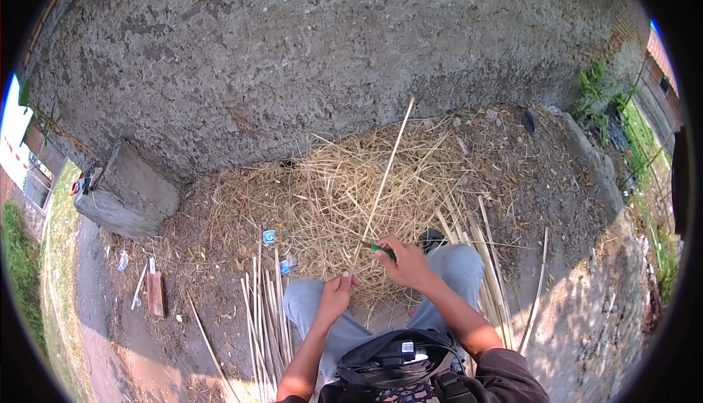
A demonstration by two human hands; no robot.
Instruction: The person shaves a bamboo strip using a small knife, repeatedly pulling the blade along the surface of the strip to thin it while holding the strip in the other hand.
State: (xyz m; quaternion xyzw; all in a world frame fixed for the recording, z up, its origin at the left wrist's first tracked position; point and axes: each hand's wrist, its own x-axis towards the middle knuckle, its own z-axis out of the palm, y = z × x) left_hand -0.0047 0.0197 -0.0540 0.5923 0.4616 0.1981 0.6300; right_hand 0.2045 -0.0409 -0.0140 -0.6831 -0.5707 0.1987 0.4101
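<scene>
A long pale strip (389,168), which looks like split bamboo, slants up from between my knees toward the wall. My left hand (336,294) is closed at its near end, fingers pinched together. In my right hand (406,265) is a knife with a green handle (384,251). Its short dark blade lies against or very close to the strip, just beyond my left hand. Under the strip, between my feet and the wall, spreads a heap of straw-coloured shavings (344,190).
Several pale strips (256,315) lie by my left leg, and more strips (492,271) by my right. A rough grey wall (329,58) rises ahead. A concrete block (132,194) stands far left, with a brown wooden piece (155,293) nearer. Blue-and-white wrappers (269,237) lie beside the heap.
</scene>
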